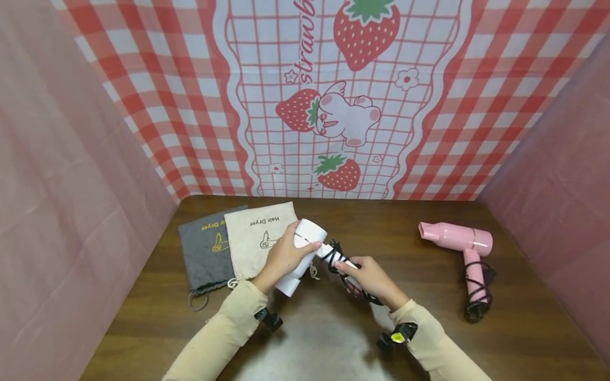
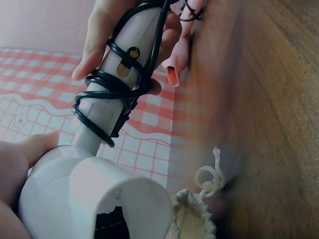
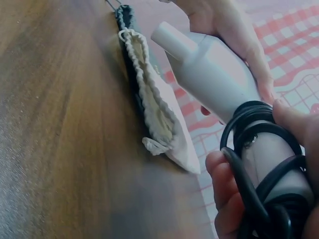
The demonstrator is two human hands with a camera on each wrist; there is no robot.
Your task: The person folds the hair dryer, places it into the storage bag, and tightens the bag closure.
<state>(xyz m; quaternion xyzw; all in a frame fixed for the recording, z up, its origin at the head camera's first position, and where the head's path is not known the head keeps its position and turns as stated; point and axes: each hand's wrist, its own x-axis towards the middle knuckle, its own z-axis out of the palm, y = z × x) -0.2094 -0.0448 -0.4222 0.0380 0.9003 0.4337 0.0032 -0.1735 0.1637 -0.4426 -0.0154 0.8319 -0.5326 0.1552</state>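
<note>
A white hair dryer (image 1: pixel 311 234) is held between both hands above the table. My left hand (image 1: pixel 285 256) grips its barrel, thumb across the near side, with the nozzle pointing down toward me. Round the handle (image 2: pixel 130 52) my right hand (image 1: pixel 369 276) has its fingers curled, over a black cord (image 3: pixel 249 117) wound about it in several loops. Behind the left hand lies a cream drawstring bag (image 1: pixel 245 227) printed "Hair Dryer". It partly covers a grey drawstring bag (image 1: pixel 200 259) with yellow print. Both bags lie flat.
A pink hair dryer (image 1: pixel 457 237) lies on the right of the brown wooden table (image 1: pixel 157 328), black cord wrapped round its handle. A red checked strawberry cloth (image 1: pixel 190 121) hangs along the back edge, and plain pink cloth (image 1: pixel 562 174) closes both sides.
</note>
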